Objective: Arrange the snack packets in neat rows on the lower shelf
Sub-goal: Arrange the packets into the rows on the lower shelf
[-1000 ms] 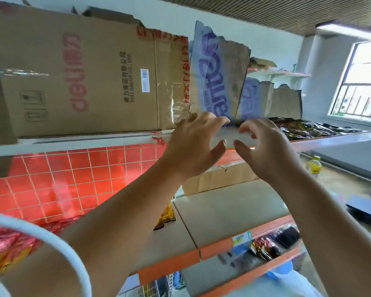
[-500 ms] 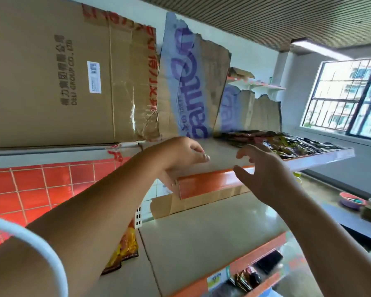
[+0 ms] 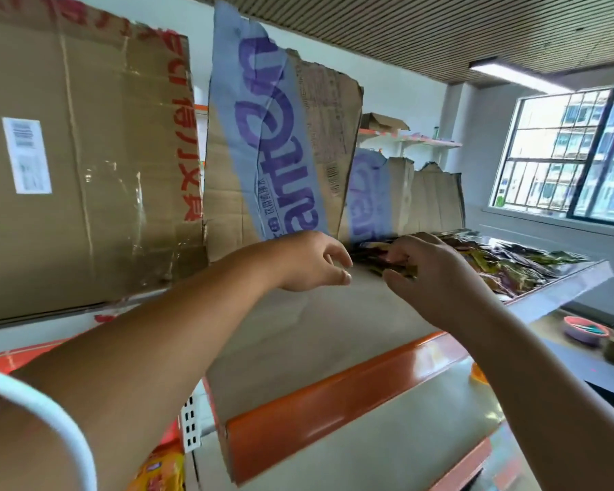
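The left hand (image 3: 314, 265) and the right hand (image 3: 440, 281) reach up together over a grey shelf board with a glossy orange front lip (image 3: 334, 395). A heap of flat, dark foil snack packets (image 3: 504, 264) in brown, green and purple lies on this shelf. It spreads from the middle to the far right end and overlaps loosely.

The right hand grips the left end of the heap. Its fingers (image 3: 401, 248) curl over the top of the packets and its thumb sits underneath, so they are clamped on the packets there. The left hand is just left of that same end, palm down. Its fingers are loosely curled, with thumb and forefinger a little apart. I cannot tell if the tips touch the packets.

Tall sheets stand along the back of the shelf. On the left is a brown cardboard sheet with red lettering and a white barcode label (image 3: 86, 171). Right of it is a torn cardboard sheet with a blue band and purple letters (image 3: 273, 154).

Below and nearer is the lower grey shelf (image 3: 387, 451). A yellow-orange snack bag (image 3: 160, 469) shows at the near left bottom edge. Far right, a pink bowl (image 3: 585, 329) sits beneath a barred window (image 3: 568, 154).
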Available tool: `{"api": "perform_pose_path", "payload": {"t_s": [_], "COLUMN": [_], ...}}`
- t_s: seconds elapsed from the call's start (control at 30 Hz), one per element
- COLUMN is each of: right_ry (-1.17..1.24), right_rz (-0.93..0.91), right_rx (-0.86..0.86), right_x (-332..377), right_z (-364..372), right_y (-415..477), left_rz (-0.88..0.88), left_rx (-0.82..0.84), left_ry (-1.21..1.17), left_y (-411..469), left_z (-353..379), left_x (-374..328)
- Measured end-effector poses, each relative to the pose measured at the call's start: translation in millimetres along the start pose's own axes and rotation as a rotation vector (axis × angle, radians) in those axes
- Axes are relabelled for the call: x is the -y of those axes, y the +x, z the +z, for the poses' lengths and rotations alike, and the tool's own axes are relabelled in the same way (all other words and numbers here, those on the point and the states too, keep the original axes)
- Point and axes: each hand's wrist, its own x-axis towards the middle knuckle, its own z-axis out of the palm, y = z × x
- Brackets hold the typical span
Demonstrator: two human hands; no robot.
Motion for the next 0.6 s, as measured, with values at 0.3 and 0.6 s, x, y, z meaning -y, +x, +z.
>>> {"api": "perform_pose_path", "payload": {"t_s": [0.3,0.6], "right_ry": [0.097,-0.025], "right_rz": [0.002,-0.237], "right_rx": [0.048,0.333], "right_x": [-70,-123], "right_z": [-16,-24], "right_y": [64,140], "left_rz": [-0.051,-0.181], "left_rx": [-0.011,-0.044], "left_ry": [0.185,0.272], "left_y": [46,116], "left_z": [-6,19], "left_x": [-37,-78]}}
